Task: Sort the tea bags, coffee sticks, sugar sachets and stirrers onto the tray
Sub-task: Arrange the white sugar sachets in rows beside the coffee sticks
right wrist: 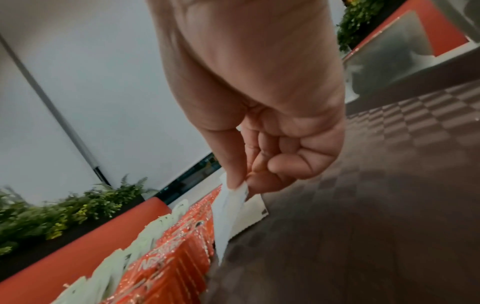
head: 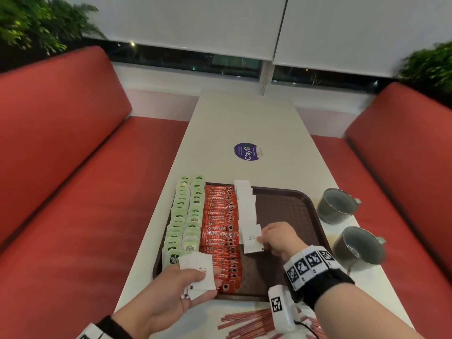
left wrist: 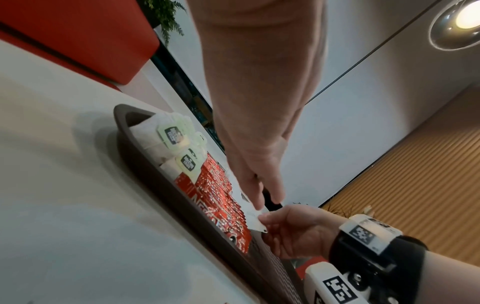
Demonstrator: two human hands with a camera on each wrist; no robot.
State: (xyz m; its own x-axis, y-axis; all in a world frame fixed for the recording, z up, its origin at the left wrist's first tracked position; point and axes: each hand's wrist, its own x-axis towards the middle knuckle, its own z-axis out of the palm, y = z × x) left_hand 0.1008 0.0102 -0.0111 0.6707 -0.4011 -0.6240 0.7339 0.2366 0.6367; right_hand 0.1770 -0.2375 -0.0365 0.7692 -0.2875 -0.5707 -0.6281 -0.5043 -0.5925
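Note:
On the brown tray (head: 288,216) lie two columns of green tea bags (head: 186,216), a column of red coffee sticks (head: 220,228) and a row of white sugar sachets (head: 245,204). My right hand (head: 260,238) pinches one sugar sachet (head: 252,241) at the near end of that row; in the right wrist view thumb and forefinger (right wrist: 241,183) hold its edge (right wrist: 228,209) just above the tray. My left hand (head: 208,283) holds a small stack of sugar sachets (head: 198,270) over the tray's near left corner. Red-striped stirrers (head: 247,324) lie on the table in front of the tray.
Two grey mugs (head: 338,205) (head: 359,248) stand on the table right of the tray. A purple round sticker (head: 247,151) is on the white table beyond it. Red bench seats (head: 73,192) run along both sides. The tray's right half is bare.

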